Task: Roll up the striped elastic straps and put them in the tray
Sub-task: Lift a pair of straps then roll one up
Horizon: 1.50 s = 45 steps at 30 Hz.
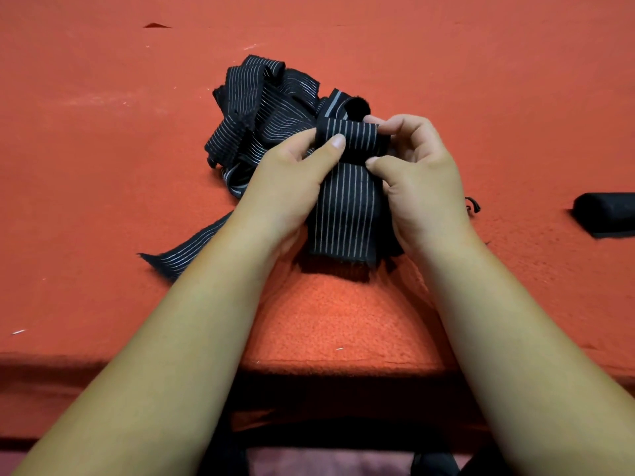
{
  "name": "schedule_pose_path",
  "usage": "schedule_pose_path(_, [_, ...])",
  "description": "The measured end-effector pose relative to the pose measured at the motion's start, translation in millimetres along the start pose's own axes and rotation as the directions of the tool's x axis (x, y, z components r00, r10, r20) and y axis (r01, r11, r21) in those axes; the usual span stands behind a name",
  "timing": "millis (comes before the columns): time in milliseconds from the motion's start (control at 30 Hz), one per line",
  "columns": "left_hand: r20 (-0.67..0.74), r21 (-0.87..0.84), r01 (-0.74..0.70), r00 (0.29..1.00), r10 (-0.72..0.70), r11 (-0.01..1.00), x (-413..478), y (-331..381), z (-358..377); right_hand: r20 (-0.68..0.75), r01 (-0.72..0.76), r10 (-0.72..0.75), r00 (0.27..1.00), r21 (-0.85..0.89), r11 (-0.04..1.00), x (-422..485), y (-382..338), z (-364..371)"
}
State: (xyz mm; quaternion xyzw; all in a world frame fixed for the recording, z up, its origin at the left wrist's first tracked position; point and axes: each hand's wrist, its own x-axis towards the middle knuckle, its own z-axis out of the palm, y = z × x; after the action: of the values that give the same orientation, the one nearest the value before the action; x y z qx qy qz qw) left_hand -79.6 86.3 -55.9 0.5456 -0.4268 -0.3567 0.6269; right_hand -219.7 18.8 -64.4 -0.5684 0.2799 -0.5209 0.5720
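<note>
both hands meet over the middle of the red bench and grip one strap. the left hand pinches its left side, with the thumb pressed flat on the turned-over top part. the right hand pinches the right side, thumb in front and curled fingers behind the fold. the strap is black with thin white lines along its length. its top is turned over into a first small loop between the two hands, and the rest comes down toward the near edge, the cut end lying on the bench. just behind the hands lies the pile of other straps, tangled together (i cannot count them), and one tail runs out under the left wrist. well apart, far to the right, a dark roll lies on the bench, only partly in view.
</note>
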Motion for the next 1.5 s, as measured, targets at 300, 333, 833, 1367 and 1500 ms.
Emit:
schedule_pose_path(300, [-0.063, -0.174, 0.082, 0.994, -0.094, 0.981, 1, 1, 7, 0.006, -0.110, 0.112, 0.994, 0.253, 0.961, 0, -8, 8])
schedule_pose_path(333, [-0.060, -0.186, 0.084, 0.993, -0.097, 0.979, 0, 1, 7, -0.007, -0.115, 0.122, 0.993, 0.284, 0.952, 1, -9, 9])
schedule_pose_path(833, [-0.002, -0.109, 0.028, 1.000, -0.028, 0.994, -2, 3, 16, -0.088, -0.169, 0.165, 0.982, -0.042, 0.985, 0, -13, 5])
schedule_pose_path(1367, [-0.004, -0.121, 0.084, 0.996, -0.085, 0.989, -3, 7, 19, -0.037, -0.021, 0.017, 0.999, -0.121, 0.992, 2, -6, -17])
schedule_pose_path(1500, [-0.025, -0.175, 0.110, 0.993, -0.116, 0.978, -4, 7, 23, -0.021, 0.016, -0.019, 1.000, -0.129, 0.992, 0, -8, -21])
